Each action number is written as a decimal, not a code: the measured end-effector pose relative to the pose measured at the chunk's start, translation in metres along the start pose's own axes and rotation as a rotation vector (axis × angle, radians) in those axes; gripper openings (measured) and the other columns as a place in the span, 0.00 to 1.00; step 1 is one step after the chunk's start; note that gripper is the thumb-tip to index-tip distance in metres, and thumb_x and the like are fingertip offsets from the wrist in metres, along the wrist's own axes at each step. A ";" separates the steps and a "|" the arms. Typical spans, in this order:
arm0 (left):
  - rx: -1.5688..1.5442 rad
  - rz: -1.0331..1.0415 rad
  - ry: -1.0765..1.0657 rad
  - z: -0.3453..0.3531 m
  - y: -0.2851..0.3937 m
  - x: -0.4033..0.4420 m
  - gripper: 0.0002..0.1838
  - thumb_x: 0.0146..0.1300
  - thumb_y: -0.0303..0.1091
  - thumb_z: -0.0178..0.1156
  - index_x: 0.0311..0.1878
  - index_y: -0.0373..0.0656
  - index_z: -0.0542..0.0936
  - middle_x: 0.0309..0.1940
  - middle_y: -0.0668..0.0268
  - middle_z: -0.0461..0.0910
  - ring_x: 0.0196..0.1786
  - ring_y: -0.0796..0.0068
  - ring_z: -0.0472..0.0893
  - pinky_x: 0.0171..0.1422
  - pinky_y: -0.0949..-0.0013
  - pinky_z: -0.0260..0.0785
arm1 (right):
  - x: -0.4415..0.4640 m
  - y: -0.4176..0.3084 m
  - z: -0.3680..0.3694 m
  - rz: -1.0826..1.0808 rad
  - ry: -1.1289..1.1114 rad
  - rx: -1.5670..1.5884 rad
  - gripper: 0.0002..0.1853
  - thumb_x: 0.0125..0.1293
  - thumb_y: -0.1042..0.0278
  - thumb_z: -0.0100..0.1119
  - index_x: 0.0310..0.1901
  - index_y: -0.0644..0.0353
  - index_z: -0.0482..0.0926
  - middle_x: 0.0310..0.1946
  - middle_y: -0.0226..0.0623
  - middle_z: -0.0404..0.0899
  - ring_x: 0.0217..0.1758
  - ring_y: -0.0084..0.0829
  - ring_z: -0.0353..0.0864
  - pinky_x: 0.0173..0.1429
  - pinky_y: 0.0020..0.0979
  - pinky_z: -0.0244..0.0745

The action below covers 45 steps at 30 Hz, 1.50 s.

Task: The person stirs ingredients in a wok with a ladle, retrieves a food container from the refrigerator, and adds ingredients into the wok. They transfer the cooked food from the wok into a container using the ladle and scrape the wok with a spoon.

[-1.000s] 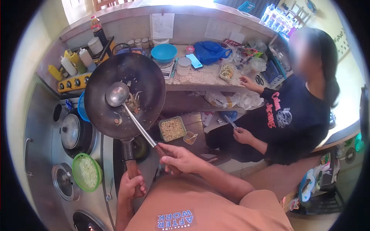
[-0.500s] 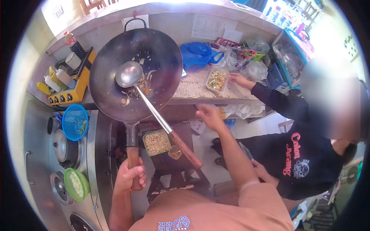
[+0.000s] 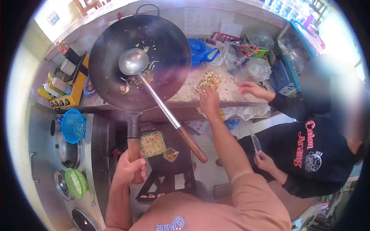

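My left hand (image 3: pixel 130 168) is wrapped round the wooden handle of a large dark wok (image 3: pixel 111 82), which holds bits of cooked food. A ladle (image 3: pixel 133 61) rests in the wok, its wooden handle jutting over the near rim. My right hand (image 3: pixel 209 101) reaches forward to the counter, fingers closed at the near edge of a clear plastic food container (image 3: pixel 199 81) filled with chopped, mixed food. Just right of that container is a co-worker's open hand (image 3: pixel 254 91); the co-worker's other hand (image 3: pixel 265 161) holds a clear, flat piece that looks like a lid.
Below the wok stand a tub of chopped food (image 3: pixel 153 144) and a small container (image 3: pixel 170 154). At left are a blue basket (image 3: pixel 73 126), a green basket (image 3: pixel 76 183) and a lidded pot (image 3: pixel 63 147). Plastic bags (image 3: pixel 258 69) and a blue bag (image 3: pixel 201 51) lie on the counter.
My right hand has moved forward to the food container, which has shifted left. The co-worker's hand has come away from it. My left hand still grips the wok handle.
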<state>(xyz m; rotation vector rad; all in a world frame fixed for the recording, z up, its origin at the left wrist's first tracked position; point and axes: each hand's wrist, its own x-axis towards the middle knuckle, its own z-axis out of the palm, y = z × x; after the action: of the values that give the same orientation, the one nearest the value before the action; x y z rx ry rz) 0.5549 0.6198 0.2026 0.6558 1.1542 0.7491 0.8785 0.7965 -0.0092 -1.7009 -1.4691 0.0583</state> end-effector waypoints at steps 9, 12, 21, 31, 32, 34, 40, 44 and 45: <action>0.003 -0.029 -0.132 0.046 -0.030 0.082 0.13 0.60 0.23 0.59 0.45 0.40 0.65 0.22 0.65 0.71 0.18 0.73 0.75 0.21 0.66 0.71 | -0.048 -0.101 -0.177 0.932 -1.049 1.600 0.31 0.75 0.57 0.49 0.73 0.54 0.52 0.30 0.36 0.78 0.21 0.23 0.75 0.22 0.27 0.75; 0.024 -0.028 -0.115 0.062 -0.039 0.100 0.13 0.60 0.23 0.59 0.44 0.41 0.65 0.22 0.66 0.71 0.18 0.74 0.75 0.20 0.66 0.70 | -0.048 -0.084 -0.193 0.765 -0.836 1.039 0.31 0.70 0.69 0.56 0.73 0.55 0.58 0.29 0.34 0.77 0.19 0.19 0.71 0.23 0.23 0.69; 0.194 0.072 -0.083 0.080 -0.058 0.147 0.12 0.59 0.24 0.58 0.43 0.40 0.66 0.22 0.66 0.72 0.17 0.76 0.74 0.18 0.68 0.69 | 0.016 -0.021 -0.188 0.011 -0.389 0.126 0.32 0.62 0.72 0.62 0.69 0.51 0.66 0.34 0.46 0.80 0.38 0.43 0.80 0.46 0.39 0.74; 0.389 0.190 -0.022 0.089 -0.066 0.155 0.15 0.58 0.26 0.60 0.45 0.39 0.66 0.21 0.67 0.72 0.17 0.77 0.74 0.16 0.70 0.66 | 0.000 0.013 -0.199 -0.009 -0.391 0.044 0.30 0.63 0.72 0.60 0.68 0.48 0.68 0.37 0.48 0.80 0.40 0.49 0.80 0.47 0.43 0.74; 0.409 0.191 -0.003 0.089 -0.067 0.155 0.14 0.58 0.26 0.60 0.44 0.39 0.67 0.21 0.67 0.72 0.17 0.77 0.74 0.17 0.70 0.65 | -0.007 0.016 -0.205 0.010 -0.402 0.039 0.30 0.63 0.72 0.60 0.68 0.48 0.68 0.37 0.48 0.81 0.40 0.49 0.80 0.47 0.43 0.74; 0.445 0.200 0.033 0.091 -0.069 0.159 0.14 0.57 0.27 0.61 0.43 0.39 0.67 0.21 0.67 0.72 0.17 0.78 0.74 0.17 0.69 0.65 | -0.023 0.020 -0.217 0.041 -0.428 -0.026 0.30 0.63 0.72 0.60 0.68 0.48 0.69 0.37 0.48 0.81 0.41 0.50 0.81 0.47 0.43 0.74; 0.459 0.267 0.051 0.092 -0.080 0.170 0.13 0.56 0.28 0.62 0.40 0.39 0.68 0.22 0.66 0.73 0.18 0.77 0.75 0.20 0.69 0.67 | -0.069 0.028 -0.249 0.132 -0.393 -0.028 0.29 0.62 0.73 0.60 0.67 0.47 0.71 0.36 0.48 0.80 0.40 0.48 0.82 0.45 0.41 0.75; 0.524 0.297 0.110 0.096 -0.078 0.167 0.14 0.55 0.29 0.63 0.41 0.38 0.70 0.23 0.63 0.74 0.20 0.75 0.76 0.24 0.68 0.69 | -0.077 0.012 -0.268 0.144 -0.374 -0.092 0.29 0.62 0.74 0.60 0.66 0.45 0.72 0.32 0.46 0.79 0.36 0.45 0.81 0.42 0.40 0.75; 0.544 0.304 0.124 0.097 -0.079 0.167 0.14 0.54 0.29 0.63 0.41 0.37 0.70 0.24 0.62 0.75 0.21 0.73 0.77 0.27 0.67 0.70 | -0.075 0.004 -0.269 0.140 -0.371 -0.066 0.29 0.62 0.75 0.61 0.66 0.46 0.72 0.33 0.45 0.79 0.35 0.44 0.81 0.42 0.39 0.75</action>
<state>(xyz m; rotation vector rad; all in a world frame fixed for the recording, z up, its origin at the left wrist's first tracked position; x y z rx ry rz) 0.6989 0.6995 0.0751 1.2756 1.4045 0.7384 1.0049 0.5840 0.1211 -1.9190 -1.6277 0.4244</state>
